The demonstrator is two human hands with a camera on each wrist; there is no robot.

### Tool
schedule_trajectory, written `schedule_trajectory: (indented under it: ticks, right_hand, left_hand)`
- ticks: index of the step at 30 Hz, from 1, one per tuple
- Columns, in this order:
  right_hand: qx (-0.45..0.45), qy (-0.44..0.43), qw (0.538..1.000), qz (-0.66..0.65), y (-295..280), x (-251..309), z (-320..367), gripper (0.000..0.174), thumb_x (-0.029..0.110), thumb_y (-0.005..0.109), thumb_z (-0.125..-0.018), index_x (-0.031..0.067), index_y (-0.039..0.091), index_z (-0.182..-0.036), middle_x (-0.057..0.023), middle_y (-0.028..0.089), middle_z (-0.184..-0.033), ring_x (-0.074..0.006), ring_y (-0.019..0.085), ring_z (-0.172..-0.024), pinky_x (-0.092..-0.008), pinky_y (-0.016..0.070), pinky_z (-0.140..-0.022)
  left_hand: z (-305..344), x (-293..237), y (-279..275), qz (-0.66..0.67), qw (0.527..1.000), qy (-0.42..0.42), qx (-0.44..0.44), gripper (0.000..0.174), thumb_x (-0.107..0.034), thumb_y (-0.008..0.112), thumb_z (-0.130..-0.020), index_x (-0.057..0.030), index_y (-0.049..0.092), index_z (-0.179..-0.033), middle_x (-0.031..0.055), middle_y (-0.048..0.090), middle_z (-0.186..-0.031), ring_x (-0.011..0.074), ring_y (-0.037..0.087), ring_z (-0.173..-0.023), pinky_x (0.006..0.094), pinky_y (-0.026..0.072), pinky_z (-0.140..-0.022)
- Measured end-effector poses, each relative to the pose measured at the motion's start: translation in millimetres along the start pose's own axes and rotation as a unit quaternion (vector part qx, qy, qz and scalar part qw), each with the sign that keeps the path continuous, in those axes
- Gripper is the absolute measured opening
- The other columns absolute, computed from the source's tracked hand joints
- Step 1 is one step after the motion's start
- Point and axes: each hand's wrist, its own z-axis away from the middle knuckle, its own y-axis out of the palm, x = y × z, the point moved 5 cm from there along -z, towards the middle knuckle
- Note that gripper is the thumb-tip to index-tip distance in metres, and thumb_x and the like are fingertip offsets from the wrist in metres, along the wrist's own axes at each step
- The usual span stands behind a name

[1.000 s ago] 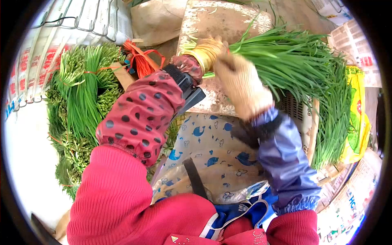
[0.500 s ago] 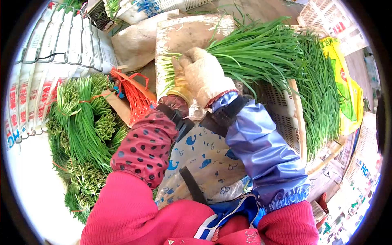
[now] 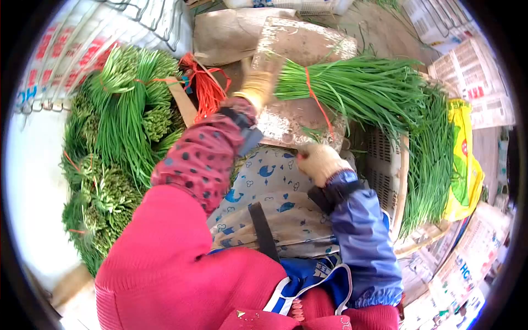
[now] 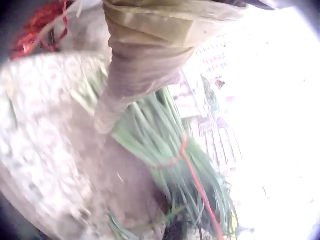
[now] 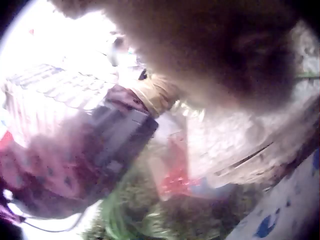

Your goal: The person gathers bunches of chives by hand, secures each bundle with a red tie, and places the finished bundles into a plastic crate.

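A bunch of long green stalks (image 3: pixel 352 85) lies across a worn board (image 3: pixel 308 44), with a red strip (image 3: pixel 312 91) round it whose tail hangs toward the board's near edge. My left hand (image 3: pixel 263 82), in a yellowish glove and blurred, is at the pale stem end; in the left wrist view the hand (image 4: pixel 145 65) lies across the stems (image 4: pixel 90 90), fingers bent round them. My gloved right hand (image 3: pixel 320 162) is below the board's near edge, fingers curled, just under the strip's tail; whether it holds the strip is unclear. The right wrist view shows it (image 5: pixel 215 55) dark and blurred.
Tied green bunches (image 3: pixel 118 126) are piled at the left, beside a bundle of red strips (image 3: pixel 208 91). A basket (image 3: pixel 385 159) with loose green stalks (image 3: pixel 432 165) stands at the right, near a yellow bag (image 3: pixel 462 165). White crates stand around the edges.
The red strip now shows round the bunch. My right hand has come away from the stems, down toward my lap, while my left hand stays at the stem end. The head view has shifted.
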Motion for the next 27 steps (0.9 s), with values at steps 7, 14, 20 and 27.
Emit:
schedule_trajectory:
  ticks: [7, 14, 20, 27]
  right_hand:
    - [-0.054, -0.104, 0.992, 0.055, -1, 49, 42, 0.023, 0.026, 0.062, -0.085, 0.0064, 0.071, -0.092, -0.0193, 0.069, -0.095, -0.0386, 0.066, -0.091, -0.0475, 0.0532, -0.081]
    - [0.107, -0.143, 0.973, 0.149, 75, 50, 13, 0.029, 0.030, 0.059, -0.086, 0.0082, 0.072, -0.099, -0.0178, 0.070, -0.097, -0.0361, 0.066, -0.095, -0.0460, 0.0527, -0.083]
    - [0.086, -0.136, 0.978, 0.130, 58, 45, -5, 0.028, 0.030, 0.058, -0.087, 0.0072, 0.072, -0.098, -0.0188, 0.069, -0.099, -0.0363, 0.066, -0.095, -0.0457, 0.0534, -0.083]
    - [0.088, -0.124, 0.976, 0.155, 33, 81, 18, 0.030, 0.030, 0.057, -0.086, 0.0056, 0.069, -0.098, -0.0225, 0.067, -0.100, -0.0387, 0.064, -0.097, -0.0498, 0.0511, -0.084]
  left_hand:
    - [90, 111, -63, -0.055, 0.953, -0.230, 0.191, 0.126, -0.042, 0.093, -0.046, -0.0119, 0.029, -0.151, 0.0147, 0.031, -0.152, 0.0421, 0.021, -0.144, 0.0728, 0.0245, -0.104]
    - [78, -13, -87, 0.070, 0.997, 0.027, -0.010, 0.106, -0.036, 0.086, -0.062, -0.0035, 0.033, -0.148, 0.0204, 0.035, -0.151, 0.0385, 0.029, -0.142, 0.0549, 0.0249, -0.115]
    - [-23, -81, -27, -0.108, 0.976, 0.064, -0.180, 0.088, -0.029, 0.071, -0.082, -0.0061, 0.023, -0.152, 0.0201, 0.054, -0.132, 0.0340, 0.053, -0.123, 0.0565, 0.0377, -0.106]
    - [-97, -92, 16, 0.104, 0.993, -0.003, 0.049, 0.061, -0.025, 0.056, -0.088, -0.0086, 0.039, -0.145, 0.0190, 0.067, -0.114, 0.0346, 0.066, -0.105, 0.0559, 0.0446, -0.096]
